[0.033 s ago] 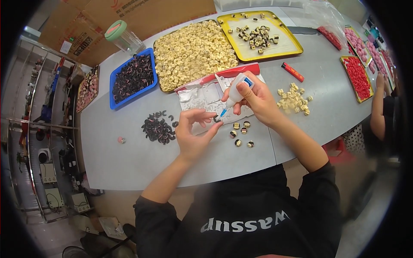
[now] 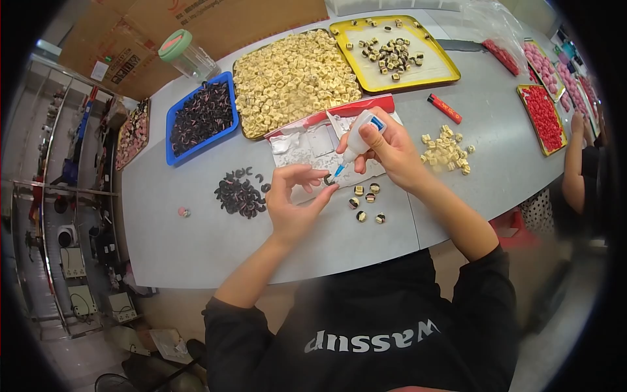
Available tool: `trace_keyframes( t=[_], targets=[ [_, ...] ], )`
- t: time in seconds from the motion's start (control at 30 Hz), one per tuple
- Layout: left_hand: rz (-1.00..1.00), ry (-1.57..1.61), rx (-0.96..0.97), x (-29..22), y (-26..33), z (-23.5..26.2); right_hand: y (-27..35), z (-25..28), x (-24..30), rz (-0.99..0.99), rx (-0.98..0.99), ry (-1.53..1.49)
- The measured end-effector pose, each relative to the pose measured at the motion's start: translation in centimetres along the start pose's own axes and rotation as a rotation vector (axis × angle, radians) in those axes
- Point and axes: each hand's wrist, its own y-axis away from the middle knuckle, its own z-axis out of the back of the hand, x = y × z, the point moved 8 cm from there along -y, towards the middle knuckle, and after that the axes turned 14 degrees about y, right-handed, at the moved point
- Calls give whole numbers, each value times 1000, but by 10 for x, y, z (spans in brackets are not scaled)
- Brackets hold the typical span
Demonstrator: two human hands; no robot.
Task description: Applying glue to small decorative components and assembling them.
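Observation:
Between thumb and fingertips my left hand pinches a small black curved piece. My right hand is wrapped around a white glue bottle, tilted so that its blue tip meets or nearly meets that piece; I cannot tell which. Beneath both hands lies an opened white cardboard sheet with a red edge. Several cream cubes with black pieces on them are scattered just below my right hand. To the left of my left hand is a heap of loose black curved pieces.
A blue tray of black pieces stands back left, beside a tray heaped with cream cubes. A yellow tray holds finished-looking cubes. Loose cream cubes and a red tube lie right. Another person's arm is at far right.

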Motion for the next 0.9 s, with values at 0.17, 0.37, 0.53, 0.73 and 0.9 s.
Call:
trace_keyframes(
  t=[0.17, 0.37, 0.53, 0.73, 0.9],
  targets=[
    [-34, -18, 8, -3, 0, -1, 0, 0, 2, 24, -4, 4],
    [-72, -53, 2, -6, -1, 0, 1, 1, 4, 54, -2, 22],
    [-80, -39, 8, -5, -1, -1, 1, 1, 5, 55, -5, 26],
    [-74, -53, 11, -5, -1, -1, 1, 2, 4, 61, -7, 44],
    [-79, -62, 14, -6, 0, -2, 1, 2, 4, 63, -9, 43]
  ],
)
